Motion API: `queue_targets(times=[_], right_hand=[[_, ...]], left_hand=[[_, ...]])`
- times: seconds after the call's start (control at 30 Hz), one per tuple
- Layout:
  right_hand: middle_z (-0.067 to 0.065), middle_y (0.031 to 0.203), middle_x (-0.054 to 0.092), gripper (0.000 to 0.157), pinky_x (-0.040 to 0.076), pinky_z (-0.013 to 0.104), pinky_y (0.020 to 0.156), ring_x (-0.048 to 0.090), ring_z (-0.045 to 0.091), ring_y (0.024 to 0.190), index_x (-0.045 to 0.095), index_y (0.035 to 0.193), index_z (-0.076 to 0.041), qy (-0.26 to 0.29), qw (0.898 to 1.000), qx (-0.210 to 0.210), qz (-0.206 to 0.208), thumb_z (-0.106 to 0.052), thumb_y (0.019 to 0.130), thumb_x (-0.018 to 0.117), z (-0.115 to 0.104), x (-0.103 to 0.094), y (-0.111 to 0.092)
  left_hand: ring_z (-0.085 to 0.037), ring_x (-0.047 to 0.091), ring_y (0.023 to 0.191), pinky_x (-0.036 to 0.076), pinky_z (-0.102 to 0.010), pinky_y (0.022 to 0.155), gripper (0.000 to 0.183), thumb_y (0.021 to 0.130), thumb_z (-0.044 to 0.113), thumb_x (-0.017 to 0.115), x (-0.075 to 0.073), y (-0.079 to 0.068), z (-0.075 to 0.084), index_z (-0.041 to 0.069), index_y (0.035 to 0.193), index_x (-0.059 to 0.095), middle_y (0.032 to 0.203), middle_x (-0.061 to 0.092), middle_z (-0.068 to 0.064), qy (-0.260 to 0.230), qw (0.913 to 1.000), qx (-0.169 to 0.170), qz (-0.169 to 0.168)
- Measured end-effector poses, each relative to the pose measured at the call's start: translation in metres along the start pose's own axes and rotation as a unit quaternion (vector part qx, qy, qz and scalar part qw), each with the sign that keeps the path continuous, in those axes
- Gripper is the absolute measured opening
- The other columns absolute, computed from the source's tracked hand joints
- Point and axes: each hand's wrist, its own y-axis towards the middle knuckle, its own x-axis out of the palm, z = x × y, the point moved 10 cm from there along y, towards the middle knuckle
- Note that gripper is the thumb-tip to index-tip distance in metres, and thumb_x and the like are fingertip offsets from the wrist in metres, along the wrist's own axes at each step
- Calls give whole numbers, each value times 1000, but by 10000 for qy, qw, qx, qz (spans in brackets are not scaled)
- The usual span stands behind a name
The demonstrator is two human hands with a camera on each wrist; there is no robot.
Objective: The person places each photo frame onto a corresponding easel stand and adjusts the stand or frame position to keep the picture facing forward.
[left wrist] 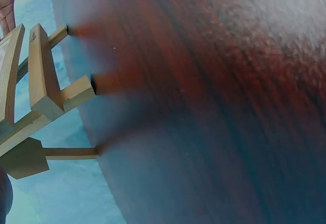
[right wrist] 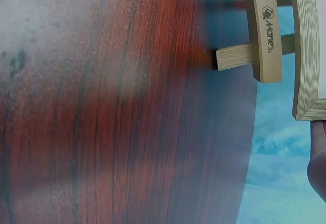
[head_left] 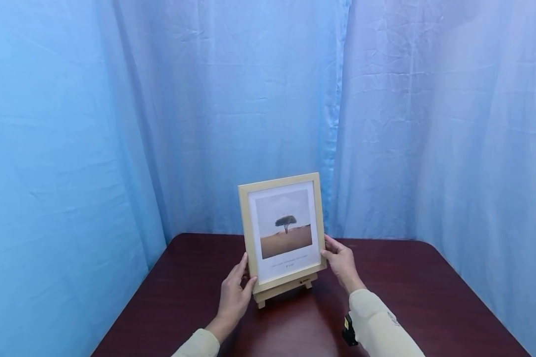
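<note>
A light wooden picture frame (head_left: 243,223) with a print of a lone tree stands between both hands, its top edge rising to the right. My left hand (head_left: 234,296) holds its lower left side, thumb near the front corner and fingers along the edge. On the opposite side my right hand (head_left: 341,262) grips the lower right edge, thumb toward the front. Beneath is a small wooden tabletop easel (head_left: 286,288), feet on the table, mostly hidden behind the frame. Both wrist views show a gap between the frame's bottom edge (right wrist: 307,46) and the easel's ledge (right wrist: 266,35).
The dark red-brown wooden table (head_left: 397,292) has rounded far corners. Blue curtains (head_left: 250,99) hang close behind it and along both sides. A black device (head_left: 349,331) with a yellow label is on the right wrist, below the pale sleeve.
</note>
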Motion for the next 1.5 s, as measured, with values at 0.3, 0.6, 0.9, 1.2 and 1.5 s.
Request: queue_targets(times=[0.3,0.6,0.9,1.2,1.5], right_hand=[[29,125,61,50,47,13,78,56,32,114,53,140,2,38,9999,-89,77,10,91,62,2,9,1],[28,127,60,51,46,13,78,56,32,116,53,141,3,53,10000,-61,2,11,91,61,9,15,0],[29,127,60,48,50,23,85,56,36,118,54,139,4,-208,9996,-74,-148,11,92,61,6,20,-1],[29,127,60,47,51,39,93,55,37,118,54,139,4,-509,9983,9,-269,10,93,60,9,23,-2],[28,131,58,47,49,47,97,53,37,123,54,141,0,-647,9972,68,-365,6,95,59,10,24,-3]], left_hand=[[-23,66,90,56,-37,72,72,79,-5,79,-2,-7,-8,-3,144,49,115,67,-15,303,9994,43,188],[-25,66,89,56,-38,73,71,80,-8,78,2,-14,-18,-3,144,48,117,66,-16,359,9990,-161,217],[-27,66,94,56,-39,77,70,81,-9,76,5,-17,-33,-2,145,47,120,64,-19,260,9948,-982,120],[-28,65,100,56,-38,80,70,84,-8,74,9,-20,-42,1,147,44,125,61,-20,239,9879,-1530,-70],[-28,63,101,55,-39,81,71,85,-7,72,8,-19,-41,2,149,42,132,58,-20,229,9880,-1523,-146]])
